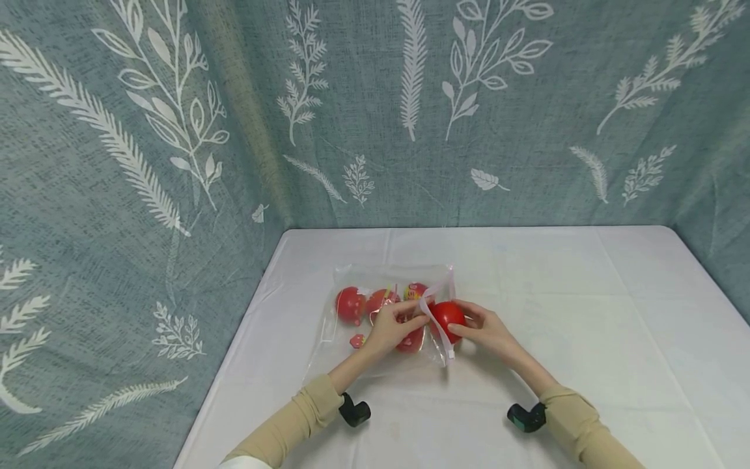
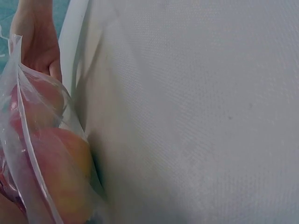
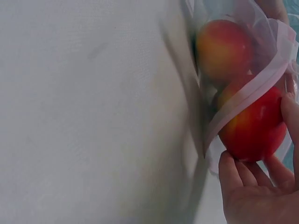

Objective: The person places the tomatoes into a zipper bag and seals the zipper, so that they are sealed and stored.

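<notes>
A clear zip bag [image 1: 319, 361] with a pale pink strip at its mouth lies on the table, several red fruits inside, among them an apple [image 1: 350, 305]. My left hand [image 1: 389, 329] pinches the bag's upper layer close to the mouth. At that mouth, my right hand [image 1: 489, 331] grips a glossy red apple [image 1: 450, 319] with fingers and thumb. The right wrist view shows the bag's strip [image 3: 254, 88] crossing over this apple [image 3: 259, 128], with another red-yellow fruit [image 3: 223, 49] beyond it inside the bag. Part of the left fingers is hidden.
The white-covered table [image 1: 586, 312] extends to both sides and in front of the bag. Blue-green curtains [image 1: 375, 176] with white leaf prints hang behind and at the sides. Black wrist devices [image 1: 355, 410] are worn at the sleeves.
</notes>
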`<state>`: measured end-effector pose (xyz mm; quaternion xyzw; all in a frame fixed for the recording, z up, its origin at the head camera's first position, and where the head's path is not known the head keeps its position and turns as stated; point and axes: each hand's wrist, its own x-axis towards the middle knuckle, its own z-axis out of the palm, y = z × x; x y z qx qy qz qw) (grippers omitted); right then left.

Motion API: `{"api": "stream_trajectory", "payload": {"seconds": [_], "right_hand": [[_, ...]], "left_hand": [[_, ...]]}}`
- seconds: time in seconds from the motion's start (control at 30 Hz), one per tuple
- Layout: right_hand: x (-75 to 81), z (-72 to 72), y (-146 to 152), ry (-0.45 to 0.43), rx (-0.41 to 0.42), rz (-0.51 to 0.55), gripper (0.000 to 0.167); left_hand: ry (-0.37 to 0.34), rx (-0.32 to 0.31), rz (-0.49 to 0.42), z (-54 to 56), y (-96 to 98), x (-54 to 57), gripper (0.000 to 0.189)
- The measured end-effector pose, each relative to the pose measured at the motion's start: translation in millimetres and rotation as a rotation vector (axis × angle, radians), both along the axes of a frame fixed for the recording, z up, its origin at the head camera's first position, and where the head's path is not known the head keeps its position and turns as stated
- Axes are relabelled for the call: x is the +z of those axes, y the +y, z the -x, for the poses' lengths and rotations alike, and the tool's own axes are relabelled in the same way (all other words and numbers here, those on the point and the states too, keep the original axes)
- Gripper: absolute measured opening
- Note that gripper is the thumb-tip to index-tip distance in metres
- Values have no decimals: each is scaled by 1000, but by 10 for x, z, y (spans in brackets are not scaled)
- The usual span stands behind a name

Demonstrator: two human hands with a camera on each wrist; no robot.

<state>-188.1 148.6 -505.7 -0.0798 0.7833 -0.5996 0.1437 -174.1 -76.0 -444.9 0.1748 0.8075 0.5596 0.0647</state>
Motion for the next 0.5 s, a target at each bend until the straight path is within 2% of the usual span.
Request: {"api": "stream_trajectory", "payload": {"seconds": [0.17,0.33,0.5], "right_hand": [[-24,9,-54,15,19,-7,65],[-48,9,-79,43,44,14,63],[-57,14,-98,33,52,31,63]], "left_hand": [[-24,-3,-5,-2,0,3,38],[-23,-20,-15,-2,0,7,38],[-16,-23,-10,4,-5,-2,38]]}}
